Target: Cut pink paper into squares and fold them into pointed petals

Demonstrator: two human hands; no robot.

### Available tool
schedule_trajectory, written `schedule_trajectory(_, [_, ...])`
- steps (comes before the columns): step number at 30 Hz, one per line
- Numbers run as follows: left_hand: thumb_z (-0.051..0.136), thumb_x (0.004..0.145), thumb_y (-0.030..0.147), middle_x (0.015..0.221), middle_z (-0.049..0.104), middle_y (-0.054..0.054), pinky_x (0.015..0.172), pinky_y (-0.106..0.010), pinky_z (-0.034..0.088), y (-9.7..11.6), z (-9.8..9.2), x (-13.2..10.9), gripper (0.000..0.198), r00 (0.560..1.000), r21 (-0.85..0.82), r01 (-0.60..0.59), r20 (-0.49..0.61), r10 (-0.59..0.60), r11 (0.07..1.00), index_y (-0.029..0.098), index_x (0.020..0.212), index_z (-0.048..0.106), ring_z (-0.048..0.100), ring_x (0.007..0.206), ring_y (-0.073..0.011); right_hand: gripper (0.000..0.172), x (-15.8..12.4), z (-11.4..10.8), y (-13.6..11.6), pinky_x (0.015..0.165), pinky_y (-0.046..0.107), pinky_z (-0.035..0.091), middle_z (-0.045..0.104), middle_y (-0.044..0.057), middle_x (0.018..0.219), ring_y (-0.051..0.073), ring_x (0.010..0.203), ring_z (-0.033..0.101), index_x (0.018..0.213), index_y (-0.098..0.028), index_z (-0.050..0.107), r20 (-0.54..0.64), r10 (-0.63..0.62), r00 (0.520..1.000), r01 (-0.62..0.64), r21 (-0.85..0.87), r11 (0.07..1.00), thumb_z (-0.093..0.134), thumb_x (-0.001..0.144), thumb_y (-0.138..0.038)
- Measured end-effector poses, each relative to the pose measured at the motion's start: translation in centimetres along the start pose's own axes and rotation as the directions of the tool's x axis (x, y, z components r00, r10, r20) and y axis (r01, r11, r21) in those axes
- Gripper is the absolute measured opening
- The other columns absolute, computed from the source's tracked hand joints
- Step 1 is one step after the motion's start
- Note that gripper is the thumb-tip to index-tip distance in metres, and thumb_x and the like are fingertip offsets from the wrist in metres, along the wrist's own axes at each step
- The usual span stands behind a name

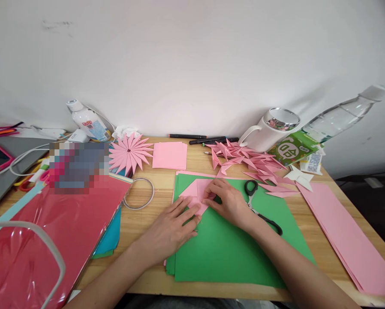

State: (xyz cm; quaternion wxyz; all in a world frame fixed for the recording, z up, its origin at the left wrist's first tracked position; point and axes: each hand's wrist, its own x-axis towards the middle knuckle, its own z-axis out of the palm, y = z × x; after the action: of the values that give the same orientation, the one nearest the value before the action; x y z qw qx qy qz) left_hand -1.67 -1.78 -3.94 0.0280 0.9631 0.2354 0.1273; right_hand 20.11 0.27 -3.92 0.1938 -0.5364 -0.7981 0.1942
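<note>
A partly folded pink paper (200,187) lies on a stack of green paper (231,253), with one corner turned in at its upper left. My left hand (169,227) rests flat with its fingers spread, the fingertips pressing the paper's lower left part. At the paper's right side, my right hand (229,201) has its thumb and fingers closed on the edge; the pinched spot itself is partly hidden. Black-handled scissors (250,195) lie on the green sheets just right of my right hand.
Folded pink paper pieces (244,159) are heaped behind, near a white mug (269,131) and a plastic bottle (343,113). A pink paper fan wheel (129,151), square pink sheets (169,155) and a tape roll (151,195) are at left. Long pink strips (347,236) lie right.
</note>
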Motion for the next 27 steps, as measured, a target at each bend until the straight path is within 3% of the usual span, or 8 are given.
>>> schedule_trajectory(7, [0.047, 0.091, 0.033, 0.128, 0.057, -0.009, 0.106, -0.046, 0.039, 0.2, 0.3, 0.0, 0.032, 0.999, -0.017, 0.031, 0.017, -0.03, 0.999, 0.015, 0.115, 0.057, 0.041, 0.129, -0.0283, 0.017, -0.1, -0.3, 0.9, 0.066, 0.029, 0.043, 0.056, 0.006, 0.086, 0.019, 0.082, 0.051, 0.076, -0.021, 0.06, 0.029, -0.106, 0.994, 0.108, -0.073, 0.991, 0.06, 0.084, -0.035])
schedule_trajectory(12, [0.048, 0.091, 0.033, 0.13, 0.055, -0.011, 0.106, -0.046, 0.038, 0.2, 0.4, 0.0, 0.031, 1.0, -0.014, 0.023, 0.006, -0.022, 1.0, 0.015, 0.114, 0.057, 0.042, 0.128, -0.0274, 0.015, -0.1, -0.9, 1.3, 0.063, 0.028, 0.042, 0.053, 0.006, 0.089, 0.02, 0.085, 0.051, 0.078, -0.022, 0.063, 0.047, -0.138, 0.989, 0.143, -0.102, 0.984, 0.059, 0.085, -0.035])
schedule_trajectory(17, [0.047, 0.091, 0.032, 0.129, 0.056, -0.011, 0.105, -0.045, 0.038, 0.3, 0.4, 0.1, 0.029, 1.0, 0.007, 0.008, 0.002, -0.008, 1.0, 0.014, 0.112, 0.057, 0.046, 0.124, -0.027, 0.013, -0.2, -1.7, 1.8, 0.067, 0.029, 0.044, 0.051, 0.005, 0.09, 0.019, 0.084, 0.053, 0.078, -0.022, 0.065, 0.074, -0.116, 0.99, 0.124, -0.111, 0.986, 0.06, 0.084, -0.033])
schedule_trajectory(22, [0.044, 0.092, 0.03, 0.129, 0.056, -0.007, 0.102, -0.049, 0.039, 0.5, 0.5, 0.0, 0.03, 1.0, 0.046, -0.005, -0.015, 0.006, 0.999, 0.013, 0.113, 0.057, 0.045, 0.125, -0.0318, 0.016, -0.1, -2.0, 2.7, 0.066, 0.029, 0.044, 0.052, 0.005, 0.088, 0.017, 0.078, 0.053, 0.079, -0.021, 0.064, 0.064, -0.094, 0.994, 0.1, -0.104, 0.99, 0.055, 0.087, -0.031])
schedule_trajectory(27, [0.042, 0.093, 0.026, 0.13, 0.056, -0.004, 0.103, -0.049, 0.037, 0.5, 0.2, 0.1, 0.028, 0.999, 0.054, -0.014, 0.034, 0.012, 0.998, 0.014, 0.115, 0.057, 0.042, 0.127, -0.0321, 0.016, -0.3, -2.3, 3.1, 0.067, 0.03, 0.045, 0.053, 0.006, 0.088, 0.018, 0.076, 0.054, 0.075, -0.019, 0.062, 0.034, -0.07, 0.997, 0.072, -0.065, 0.995, 0.055, 0.086, -0.029])
